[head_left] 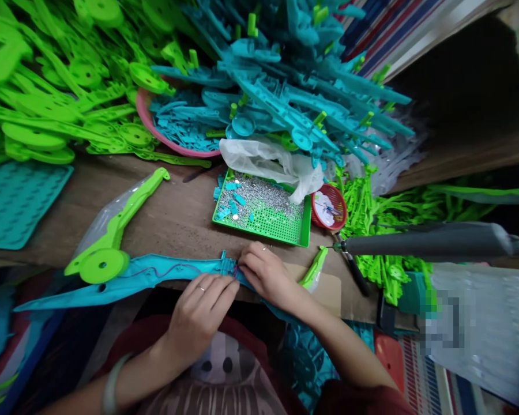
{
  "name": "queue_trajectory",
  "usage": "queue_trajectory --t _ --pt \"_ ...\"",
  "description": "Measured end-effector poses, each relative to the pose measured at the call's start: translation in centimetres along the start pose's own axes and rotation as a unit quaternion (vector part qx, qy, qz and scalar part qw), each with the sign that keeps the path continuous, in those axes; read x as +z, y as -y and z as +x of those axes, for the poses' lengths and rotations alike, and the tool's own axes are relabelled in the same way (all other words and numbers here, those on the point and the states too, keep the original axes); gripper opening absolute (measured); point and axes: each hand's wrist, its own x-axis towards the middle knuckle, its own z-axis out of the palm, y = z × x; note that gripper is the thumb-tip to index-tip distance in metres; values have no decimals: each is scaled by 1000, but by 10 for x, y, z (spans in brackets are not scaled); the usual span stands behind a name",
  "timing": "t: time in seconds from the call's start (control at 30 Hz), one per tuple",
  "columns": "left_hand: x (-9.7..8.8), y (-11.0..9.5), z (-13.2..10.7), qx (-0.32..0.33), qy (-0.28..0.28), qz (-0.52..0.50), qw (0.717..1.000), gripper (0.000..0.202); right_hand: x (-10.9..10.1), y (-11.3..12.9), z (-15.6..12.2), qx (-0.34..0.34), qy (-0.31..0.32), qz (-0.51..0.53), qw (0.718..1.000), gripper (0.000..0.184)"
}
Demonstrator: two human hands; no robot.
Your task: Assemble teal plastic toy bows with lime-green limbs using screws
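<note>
A long teal plastic toy shell (125,279) lies along the near edge of the wooden table (173,213), with thin red and blue wires running inside it. My left hand (201,311) rests on its lower edge, fingers curled and pinching at the wires. My right hand (266,274) presses down on the shell just right of the wires, fingers closed together. A green plastic arm with a round disc (112,242) overlaps the shell's left part.
A green tray (263,222) holds small silver screws and teal bits. Beside it stands a small red basket (328,208). Piles of green parts (60,75) and teal parts (285,86) fill the back. A grey-handled tool (428,242) lies at the right.
</note>
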Motion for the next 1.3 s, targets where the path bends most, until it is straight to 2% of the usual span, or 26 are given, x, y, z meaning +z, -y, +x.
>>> queue_trajectory --t 0.1,0.2,0.27,0.37,0.47,0.57,0.7,0.8,0.93,1.0,1.2,1.3 --pt "-2 -3 4 -27 -4 38 999 20 2 0 1 18 3 -6 1000 17" --pt "-6 -2 9 -89 15 107 990 16 -2 2 -5 39 -20 62 997 8" --pt "-8 1 12 -88 29 104 990 13 -6 7 -15 62 -62 78 993 8" --pt "-8 4 14 -68 34 64 995 13 -5 19 -35 101 -113 24 988 14" --pt "-7 6 14 -98 44 -15 994 15 8 28 -49 101 -124 -64 985 20" --pt "-6 7 16 -135 83 -65 985 22 26 29 -54 84 -160 -110 977 16" --pt "-7 6 20 -104 111 4 988 23 35 27 -49 85 -203 -95 971 23" --pt "-8 2 22 -74 101 52 991 20 29 24 -41 77 -183 -84 976 21" --pt "-7 -3 20 -62 87 62 992 18 17 18 -23 19 -97 -121 988 13" --pt "-5 -5 17 -62 79 61 993 17 14 15 -16 -5 -65 -141 988 16" --pt "-4 -10 8 -57 34 124 990 6 15 3 -8 -38 -38 -151 987 14" --pt "-3 -10 8 -69 3 114 991 7 14 3 -10 -47 -32 -149 987 13"
